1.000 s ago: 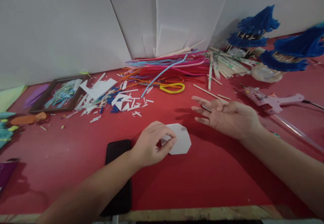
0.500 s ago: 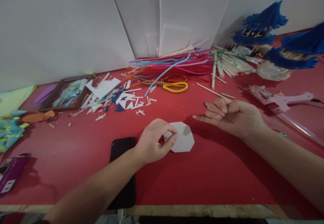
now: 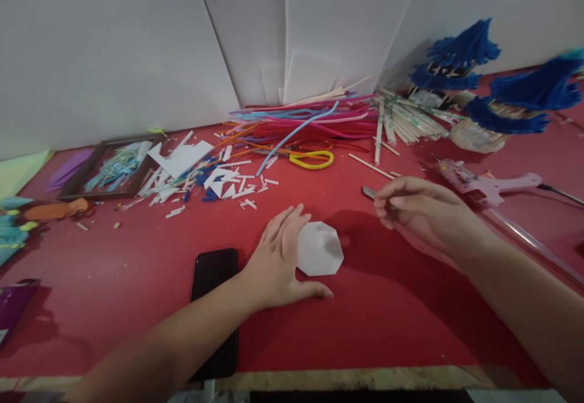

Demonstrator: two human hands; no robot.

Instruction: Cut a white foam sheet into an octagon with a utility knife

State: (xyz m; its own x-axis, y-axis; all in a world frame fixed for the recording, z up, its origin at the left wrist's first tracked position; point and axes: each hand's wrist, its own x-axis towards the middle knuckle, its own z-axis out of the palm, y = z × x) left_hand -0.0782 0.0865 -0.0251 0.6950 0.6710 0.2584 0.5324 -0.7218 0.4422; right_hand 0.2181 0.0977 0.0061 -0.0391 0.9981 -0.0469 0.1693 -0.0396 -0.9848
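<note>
A white octagonal piece of paper or thin board [image 3: 320,250] lies flat on the red tabletop. My left hand [image 3: 278,266] rests at its left side, with fingers stretched out and the thumb spread apart below it. Up and to the right of the octagon, my right hand [image 3: 420,211] is raised above the table, its fingers closed. A small grey metal blade [image 3: 367,192] sticks out to the left of those fingers; whatever part lies inside the hand is hidden. Under my left forearm is a black phone [image 3: 214,272], partly covered.
White paper scraps [image 3: 228,181] lie behind my left hand, near yellow-handled scissors [image 3: 312,159]. Pipe cleaners [image 3: 310,123] and wooden sticks [image 3: 406,117] are piled at the back. A pink glue gun [image 3: 495,181] and blue-roofed models [image 3: 515,102] stand right. A framed tray [image 3: 75,193] sits left.
My left hand has opened from a pinch at the octagon's left edge to spread fingers. My right hand has turned and its little finger has curled in; more of the blade shows.
</note>
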